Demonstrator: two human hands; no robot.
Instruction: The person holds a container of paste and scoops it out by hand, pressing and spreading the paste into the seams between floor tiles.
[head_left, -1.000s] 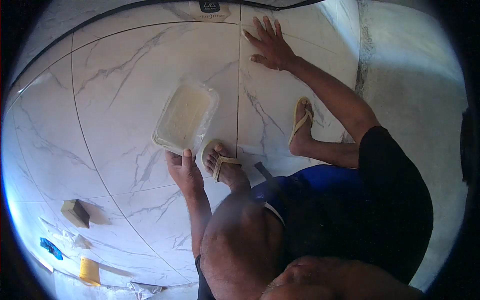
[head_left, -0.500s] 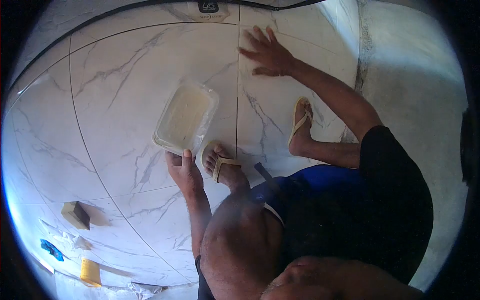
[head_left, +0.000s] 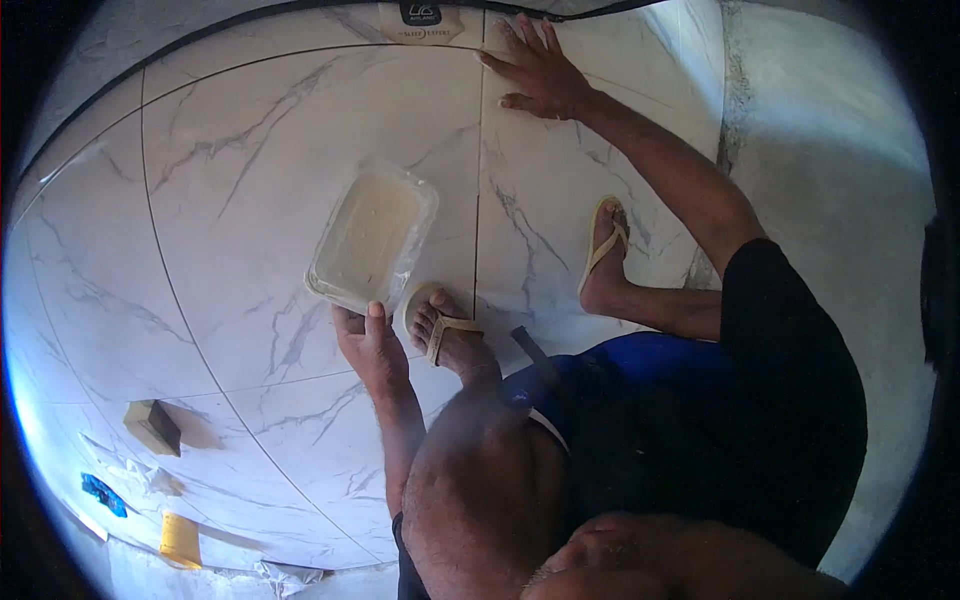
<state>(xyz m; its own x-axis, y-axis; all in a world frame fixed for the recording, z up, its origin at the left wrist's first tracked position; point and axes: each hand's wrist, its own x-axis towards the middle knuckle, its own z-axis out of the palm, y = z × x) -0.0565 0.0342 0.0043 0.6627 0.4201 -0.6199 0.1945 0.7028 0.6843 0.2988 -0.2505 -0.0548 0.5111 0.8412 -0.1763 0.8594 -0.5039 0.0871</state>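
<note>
Gripped at its lower edge by my left hand (head_left: 372,345), a clear plastic container (head_left: 368,235) with a pale content or base shows left of centre; my thumb is over the rim. My right hand (head_left: 540,75) has its fingers spread on the marbled tile floor (head_left: 270,200), near a dark tile joint at the top. Nothing is held in it. My feet in pale flip-flops, one (head_left: 450,325) beside the container and one (head_left: 606,245) further right, rest on the tiles.
A grey-brown block (head_left: 152,427), a yellow container (head_left: 180,540), a blue crumpled item (head_left: 104,494) and clear plastic wrap (head_left: 145,477) lie at lower left. A printed label (head_left: 425,22) is at the top. Rough concrete floor (head_left: 820,170) borders the tiles on the right.
My right hand moved down and left over the tiles, then back up towards the top edge, its fingers still spread. My left hand and the container have stayed in place.
</note>
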